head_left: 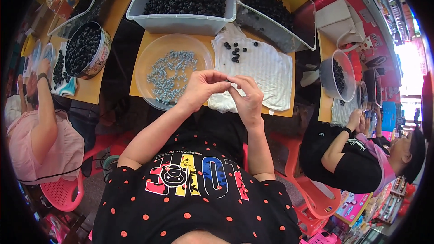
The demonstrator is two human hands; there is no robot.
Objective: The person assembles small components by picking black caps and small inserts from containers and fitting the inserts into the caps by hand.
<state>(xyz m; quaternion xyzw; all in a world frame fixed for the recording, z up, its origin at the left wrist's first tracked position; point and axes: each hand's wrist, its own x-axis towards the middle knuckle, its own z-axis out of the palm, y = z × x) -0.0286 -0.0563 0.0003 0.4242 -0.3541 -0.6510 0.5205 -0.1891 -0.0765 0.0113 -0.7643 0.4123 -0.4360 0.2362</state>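
My left hand [201, 89] and my right hand [247, 99] meet in front of me, fingertips pinched together. A small dark piece [229, 80] shows between them; most of it is hidden by the fingers, so its kind cannot be made out. Under the hands lies a white ribbed cloth [266, 74]. Several round black beads [235, 53] are scattered over its far part. To the left, partly behind my left hand, stands a shallow round clear tub [143, 58] with many small silvery-blue metal springs [171, 74] spread across its bottom.
Beyond the tub and cloth stands a clear bin [181, 23] heaped with black beads; another bin [280, 30] is at its right. People sit at tables on both sides, a bead-filled bowl [92, 61] on the left one and a round tub [337, 79] on the right.
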